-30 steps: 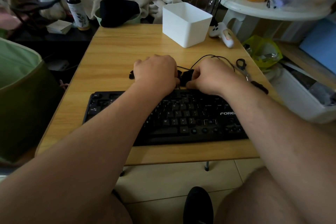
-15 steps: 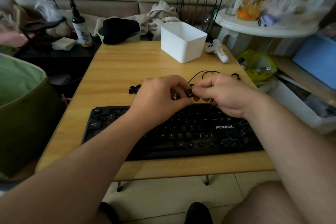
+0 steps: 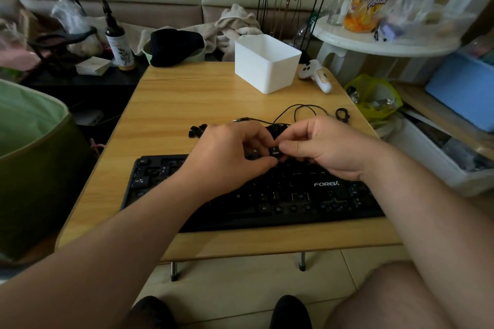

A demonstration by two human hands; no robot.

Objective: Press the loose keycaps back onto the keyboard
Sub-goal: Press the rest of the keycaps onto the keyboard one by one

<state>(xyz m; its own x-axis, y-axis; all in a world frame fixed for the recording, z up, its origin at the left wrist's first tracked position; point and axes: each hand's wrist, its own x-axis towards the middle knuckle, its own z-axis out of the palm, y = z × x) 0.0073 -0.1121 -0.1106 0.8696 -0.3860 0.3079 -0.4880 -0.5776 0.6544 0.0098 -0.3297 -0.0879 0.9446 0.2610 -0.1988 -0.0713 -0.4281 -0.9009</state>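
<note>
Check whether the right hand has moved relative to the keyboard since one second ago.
Yes. The right hand has lifted off the keyboard's back rows and now pinches a keycap above them, together with the left hand.

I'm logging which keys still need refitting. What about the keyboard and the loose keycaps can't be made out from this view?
- Keyboard, head view: its upper middle rows are covered by the left hand and right hand.
- Most key legends: too small and dark to read.
- Loose keycaps on the table: a dark cluster partly behind the left hand; count unclear.
- Held keycap: fingers cover its edges.
</note>
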